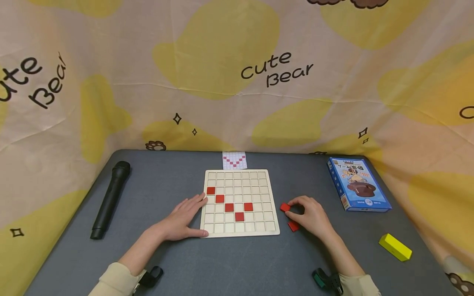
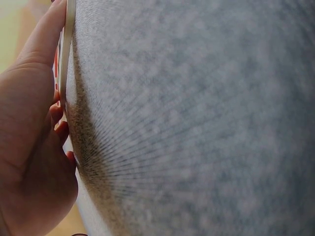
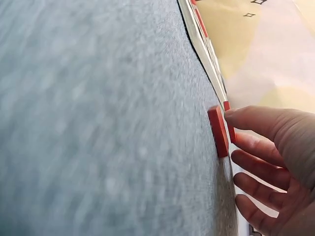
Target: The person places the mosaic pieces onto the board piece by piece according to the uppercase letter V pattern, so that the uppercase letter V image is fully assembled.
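Observation:
A cream grid board (image 1: 218, 230) lies flat on the table, with several red square tiles (image 1: 239, 216) in its cells in a V-like slant. My left hand (image 1: 181, 220) rests along the board's left edge, fingers spread and fairly straight, thumb at the near left corner. To the right of the board, my right hand (image 1: 312, 216) pinches a red tile (image 1: 284, 207) between thumb and forefinger. Another red tile (image 1: 293, 226) lies on the table just below that hand. In the right wrist view the pinched tile (image 3: 230, 123) stands close behind the loose one (image 3: 218, 132).
Behind the board lies a small pattern card (image 1: 234, 160) with a pink V on a grid. A black microphone (image 1: 111, 199) lies at the left. On the right are a blue box (image 1: 359, 185) and a yellow block (image 1: 395, 247). A patterned cloth (image 1: 222, 111) hangs behind the table.

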`<state>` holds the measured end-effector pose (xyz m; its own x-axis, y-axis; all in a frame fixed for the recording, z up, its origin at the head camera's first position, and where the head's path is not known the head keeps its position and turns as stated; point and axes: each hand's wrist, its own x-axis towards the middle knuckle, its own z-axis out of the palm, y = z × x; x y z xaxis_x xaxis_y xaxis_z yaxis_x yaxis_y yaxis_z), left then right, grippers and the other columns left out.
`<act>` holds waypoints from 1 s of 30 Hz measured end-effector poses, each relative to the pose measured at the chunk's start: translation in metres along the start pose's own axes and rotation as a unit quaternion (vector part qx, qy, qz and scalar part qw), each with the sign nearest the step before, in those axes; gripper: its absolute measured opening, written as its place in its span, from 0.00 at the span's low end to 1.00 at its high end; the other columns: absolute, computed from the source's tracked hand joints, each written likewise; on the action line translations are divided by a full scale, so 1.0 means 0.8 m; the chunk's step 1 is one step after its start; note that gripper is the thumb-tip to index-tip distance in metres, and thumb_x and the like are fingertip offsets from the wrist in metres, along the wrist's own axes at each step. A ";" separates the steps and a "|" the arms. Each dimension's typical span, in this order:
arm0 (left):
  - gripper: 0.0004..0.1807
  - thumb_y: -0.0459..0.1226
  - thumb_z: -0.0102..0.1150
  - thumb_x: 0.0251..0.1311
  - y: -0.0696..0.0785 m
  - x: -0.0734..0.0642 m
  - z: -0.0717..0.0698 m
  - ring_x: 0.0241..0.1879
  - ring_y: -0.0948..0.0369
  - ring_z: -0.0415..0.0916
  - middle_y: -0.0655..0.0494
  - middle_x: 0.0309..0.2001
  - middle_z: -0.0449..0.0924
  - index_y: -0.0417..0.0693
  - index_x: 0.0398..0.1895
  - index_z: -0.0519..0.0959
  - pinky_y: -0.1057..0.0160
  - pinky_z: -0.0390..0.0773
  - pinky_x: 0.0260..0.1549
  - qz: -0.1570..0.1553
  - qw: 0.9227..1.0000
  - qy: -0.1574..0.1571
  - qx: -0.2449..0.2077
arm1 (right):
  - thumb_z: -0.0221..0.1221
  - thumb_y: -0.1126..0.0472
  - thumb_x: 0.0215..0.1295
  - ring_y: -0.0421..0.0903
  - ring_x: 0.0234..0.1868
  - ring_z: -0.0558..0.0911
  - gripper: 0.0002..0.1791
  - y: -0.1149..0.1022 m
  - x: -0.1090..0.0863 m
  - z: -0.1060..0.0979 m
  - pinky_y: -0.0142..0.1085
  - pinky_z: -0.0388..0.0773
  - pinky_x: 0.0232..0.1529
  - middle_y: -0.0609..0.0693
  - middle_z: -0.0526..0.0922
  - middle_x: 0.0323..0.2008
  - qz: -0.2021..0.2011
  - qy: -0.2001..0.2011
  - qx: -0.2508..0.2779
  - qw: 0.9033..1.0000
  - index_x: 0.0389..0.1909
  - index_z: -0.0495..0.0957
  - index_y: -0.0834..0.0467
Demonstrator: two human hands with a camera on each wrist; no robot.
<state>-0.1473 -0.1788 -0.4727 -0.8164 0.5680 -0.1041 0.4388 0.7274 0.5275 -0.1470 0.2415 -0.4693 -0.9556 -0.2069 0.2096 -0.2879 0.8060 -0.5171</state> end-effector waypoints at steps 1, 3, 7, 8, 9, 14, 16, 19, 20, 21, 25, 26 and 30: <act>0.56 0.63 0.64 0.53 0.000 0.000 0.000 0.75 0.49 0.41 0.50 0.77 0.45 0.45 0.77 0.52 0.43 0.42 0.70 0.000 1.000 0.000 -0.001 | 0.72 0.56 0.54 0.53 0.47 0.78 0.12 -0.001 0.001 0.001 0.54 0.73 0.51 0.52 0.83 0.42 0.000 0.000 0.003 1.000 0.38 0.84 0.55; 0.56 0.63 0.64 0.53 0.000 0.000 0.000 0.75 0.50 0.41 0.50 0.77 0.45 0.45 0.77 0.52 0.43 0.42 0.70 -0.001 1.000 -0.001 -0.002 | 0.71 0.56 0.55 0.53 0.47 0.78 0.12 -0.003 0.005 0.003 0.54 0.73 0.51 0.52 0.83 0.42 -0.003 -0.001 0.009 1.000 0.39 0.84 0.55; 0.56 0.63 0.64 0.53 0.000 0.000 0.000 0.75 0.50 0.41 0.50 0.77 0.44 0.45 0.77 0.52 0.43 0.41 0.70 -0.002 1.000 -0.002 -0.004 | 0.71 0.57 0.55 0.52 0.46 0.79 0.12 -0.009 0.013 0.009 0.52 0.73 0.50 0.51 0.83 0.42 -0.006 -0.001 0.020 1.000 0.39 0.85 0.55; 0.56 0.63 0.64 0.53 0.000 0.000 0.000 0.76 0.50 0.41 0.50 0.78 0.44 0.45 0.77 0.52 0.43 0.41 0.70 -0.002 1.000 -0.002 -0.003 | 0.71 0.56 0.55 0.52 0.46 0.78 0.12 -0.011 0.014 0.010 0.51 0.73 0.50 0.51 0.83 0.42 -0.006 -0.001 0.022 1.000 0.39 0.85 0.55; 0.56 0.63 0.63 0.53 0.000 0.000 0.000 0.76 0.50 0.41 0.50 0.78 0.44 0.45 0.77 0.52 0.43 0.41 0.70 -0.002 1.000 -0.002 -0.002 | 0.72 0.56 0.54 0.52 0.46 0.78 0.13 -0.013 0.016 0.012 0.51 0.73 0.50 0.51 0.83 0.42 -0.006 -0.001 0.024 1.000 0.39 0.85 0.55; 0.56 0.64 0.63 0.53 -0.002 0.000 0.001 0.76 0.50 0.41 0.51 0.78 0.44 0.46 0.77 0.51 0.43 0.41 0.70 -0.003 1.000 -0.002 -0.001 | 0.73 0.55 0.53 0.51 0.46 0.78 0.14 -0.022 0.027 0.021 0.50 0.74 0.50 0.50 0.83 0.42 -0.008 -0.004 0.032 0.999 0.40 0.85 0.54; 0.56 0.64 0.63 0.53 -0.002 0.000 0.001 0.76 0.50 0.41 0.51 0.78 0.44 0.46 0.77 0.51 0.43 0.41 0.70 -0.003 1.000 -0.002 -0.002 | 0.73 0.54 0.53 0.50 0.46 0.77 0.14 -0.026 0.032 0.025 0.49 0.73 0.50 0.50 0.83 0.43 -0.011 -0.007 0.036 0.999 0.40 0.85 0.53; 0.56 0.64 0.63 0.53 -0.002 0.000 0.001 0.76 0.50 0.41 0.51 0.78 0.44 0.46 0.77 0.51 0.43 0.42 0.70 -0.003 1.000 -0.001 -0.003 | 0.73 0.55 0.53 0.51 0.47 0.76 0.15 -0.032 0.040 0.031 0.50 0.72 0.51 0.50 0.83 0.45 -0.019 -0.012 0.041 0.999 0.40 0.85 0.53; 0.56 0.64 0.63 0.53 -0.002 -0.001 0.001 0.76 0.50 0.40 0.51 0.78 0.44 0.46 0.77 0.51 0.43 0.42 0.70 -0.003 1.000 -0.002 -0.003 | 0.73 0.55 0.53 0.51 0.48 0.75 0.14 -0.034 0.043 0.033 0.50 0.72 0.51 0.50 0.83 0.45 -0.023 -0.013 0.043 0.999 0.41 0.84 0.53; 0.56 0.64 0.63 0.53 -0.002 -0.001 0.001 0.75 0.50 0.41 0.51 0.78 0.44 0.45 0.77 0.51 0.43 0.42 0.70 0.000 1.000 0.000 -0.002 | 0.72 0.55 0.53 0.51 0.49 0.75 0.14 -0.036 0.045 0.035 0.50 0.72 0.52 0.50 0.82 0.46 -0.025 -0.015 0.045 0.999 0.40 0.84 0.53; 0.56 0.65 0.62 0.53 -0.003 -0.001 0.002 0.75 0.49 0.42 0.50 0.77 0.45 0.45 0.77 0.52 0.42 0.43 0.70 0.005 1.000 0.004 0.000 | 0.72 0.56 0.53 0.53 0.52 0.74 0.13 -0.042 0.056 0.042 0.51 0.72 0.53 0.51 0.82 0.47 -0.041 -0.021 0.052 0.998 0.40 0.84 0.54; 0.56 0.65 0.62 0.53 -0.003 -0.001 0.002 0.75 0.49 0.42 0.50 0.77 0.45 0.45 0.77 0.52 0.43 0.43 0.70 0.005 1.000 0.004 0.001 | 0.72 0.57 0.54 0.53 0.52 0.74 0.13 -0.042 0.058 0.043 0.51 0.72 0.53 0.51 0.82 0.47 -0.044 -0.023 0.052 0.997 0.40 0.84 0.54; 0.56 0.64 0.62 0.53 -0.003 -0.001 0.002 0.75 0.48 0.42 0.48 0.77 0.46 0.43 0.77 0.52 0.42 0.43 0.69 0.012 1.000 0.009 -0.002 | 0.71 0.57 0.55 0.53 0.53 0.73 0.12 -0.044 0.064 0.047 0.51 0.72 0.54 0.52 0.81 0.48 -0.051 -0.031 0.047 0.997 0.40 0.84 0.54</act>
<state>-0.1470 -0.1803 -0.4751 -0.8126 0.5777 -0.0766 0.4563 0.7124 0.5331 -0.1881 0.1814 -0.4718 -0.9218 -0.3225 0.2149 -0.3865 0.7234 -0.5722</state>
